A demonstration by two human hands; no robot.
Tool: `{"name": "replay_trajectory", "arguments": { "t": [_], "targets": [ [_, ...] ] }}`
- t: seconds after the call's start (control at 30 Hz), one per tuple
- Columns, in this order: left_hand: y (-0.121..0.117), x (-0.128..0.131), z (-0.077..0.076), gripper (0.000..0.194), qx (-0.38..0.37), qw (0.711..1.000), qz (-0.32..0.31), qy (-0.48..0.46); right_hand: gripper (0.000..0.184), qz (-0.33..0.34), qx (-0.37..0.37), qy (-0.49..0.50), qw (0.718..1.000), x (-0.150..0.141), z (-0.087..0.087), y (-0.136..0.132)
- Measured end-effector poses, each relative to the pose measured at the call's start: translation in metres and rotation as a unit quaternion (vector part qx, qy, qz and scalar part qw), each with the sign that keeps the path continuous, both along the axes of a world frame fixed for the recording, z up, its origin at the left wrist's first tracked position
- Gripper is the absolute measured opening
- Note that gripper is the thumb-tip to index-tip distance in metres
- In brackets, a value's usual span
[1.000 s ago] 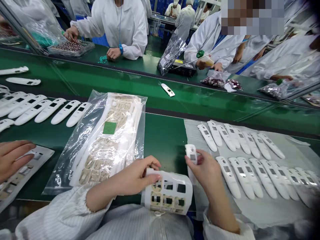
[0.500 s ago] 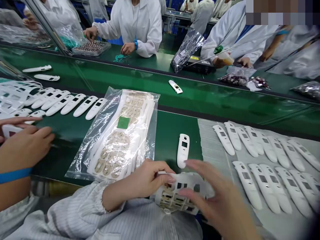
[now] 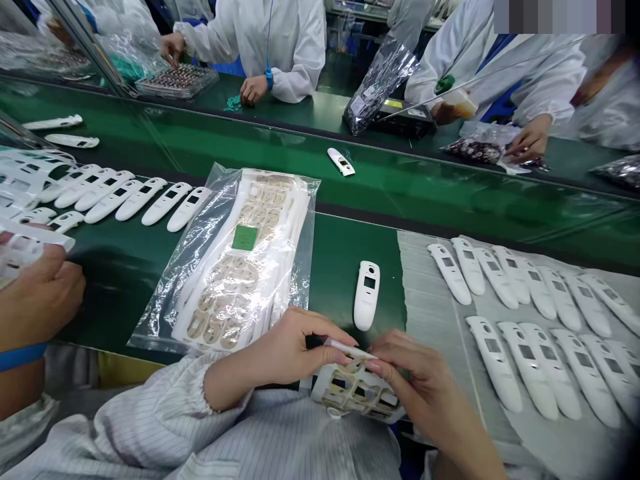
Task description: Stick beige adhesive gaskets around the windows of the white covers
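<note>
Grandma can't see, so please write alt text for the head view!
Someone's left grip holds a patterned white sheet; the right grip touches its edge. Beyond, a white device lies on a green table between a plastic bag and similar devices.

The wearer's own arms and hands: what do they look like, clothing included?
The left sleeve is loose, pale whitish-grey with fine stripes, and ends in a gathered cuff above the wrist. The left hand and right hand are ungloved, and no wristband shows on either. The right sleeve is hard to make out.
</note>
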State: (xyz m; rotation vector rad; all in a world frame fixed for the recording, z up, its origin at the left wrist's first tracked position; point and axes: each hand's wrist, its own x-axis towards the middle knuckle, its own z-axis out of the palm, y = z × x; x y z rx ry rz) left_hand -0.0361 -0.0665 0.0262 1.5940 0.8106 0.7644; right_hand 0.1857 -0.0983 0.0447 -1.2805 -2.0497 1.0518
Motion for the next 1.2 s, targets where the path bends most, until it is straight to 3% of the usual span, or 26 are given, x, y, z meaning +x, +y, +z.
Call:
{"name": "replay_trajectory", "arguments": {
  "t": [0.17,0.37,0.47,0.57,0.8,1.03,1.2],
  "targets": [
    [-0.004,0.005,-0.007,0.014,0.014,1.0,0.026,0.012,0.022,0.009,-0.011,-0.006,1.0,0.005,-0.005,-0.002],
    [-0.011,0.008,-0.009,0.018,0.072,0.996,0.057,0.022,0.012,-0.029,0.122,-0.062,0.99,0.002,-0.007,-0.007],
    [-0.014,0.01,-0.008,0.018,0.128,0.989,0.067,0.015,0.021,-0.051,0.193,-0.071,0.977,-0.003,-0.004,-0.009],
    [-0.017,0.012,-0.009,0.017,0.193,0.979,0.068,0.001,0.015,-0.045,0.217,-0.049,0.974,-0.009,0.0,-0.01],
    [-0.022,0.014,-0.011,0.013,0.284,0.956,0.076,-0.002,0.023,-0.063,0.249,-0.013,0.966,-0.015,0.005,-0.019],
    [-0.024,0.012,-0.007,0.012,0.31,0.947,0.084,0.009,0.023,-0.069,0.272,-0.028,0.959,-0.016,0.011,-0.025],
    [-0.024,0.011,-0.006,0.015,0.257,0.963,0.076,-0.021,0.023,-0.07,0.271,-0.032,0.959,-0.015,0.014,-0.027]
  ]
}}
